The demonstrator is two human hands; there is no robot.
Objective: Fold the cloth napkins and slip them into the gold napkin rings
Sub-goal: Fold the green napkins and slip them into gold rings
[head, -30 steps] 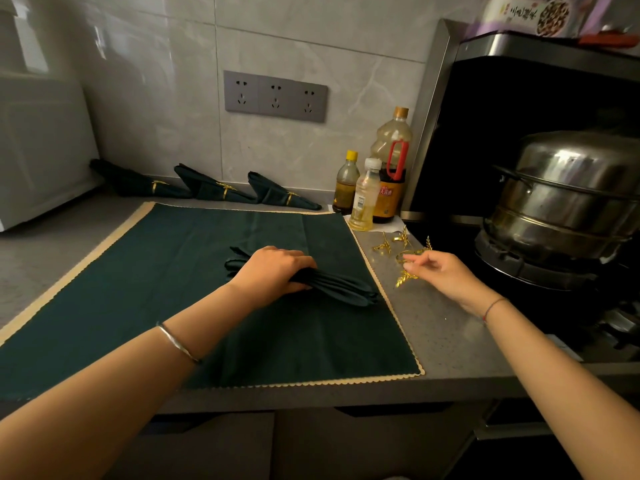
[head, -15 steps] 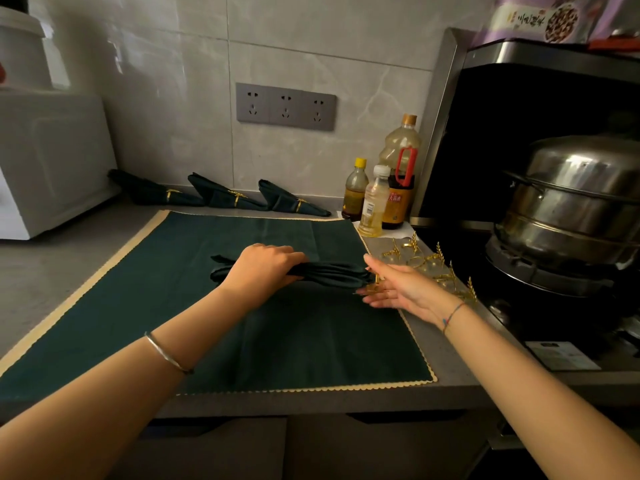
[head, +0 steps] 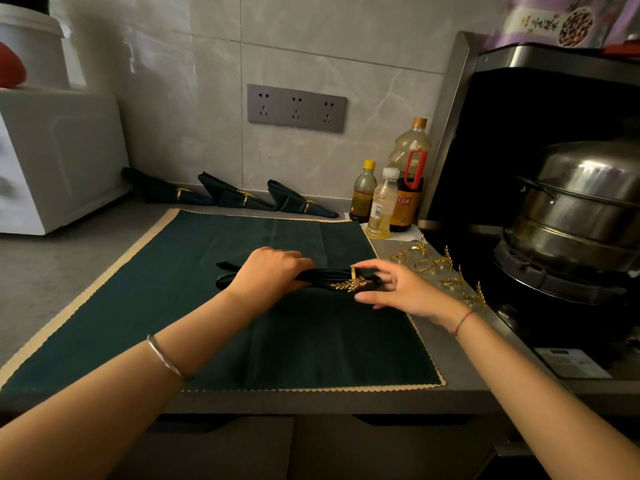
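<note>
Head view: the camera looks down at two hands over the counter [head: 52, 271].
Left hand [head: 273, 271]: its fingers curl tight over the middle of the folded napkin [head: 227, 273] and grip it.
Right hand [head: 405, 289]: its fingers are half open. The pointer finger and thumb pinch the gold ring [head: 353, 283] from above and below.
Gold ring: it sits round the right end of the napkin, with the leaf side up.
Napkin: dark green, lying sideways over the green mat [head: 277, 341], between the two hands.
Spare rings [head: 436, 265]: on the counter just right of the mat, behind the right hand.
Done napkins [head: 235, 197]: three in rings, lined up by the wall.
Bottles [head: 382, 202]: three at the mat's back corner.
Steel pot [head: 581, 209]: on the stove, far right.
</note>
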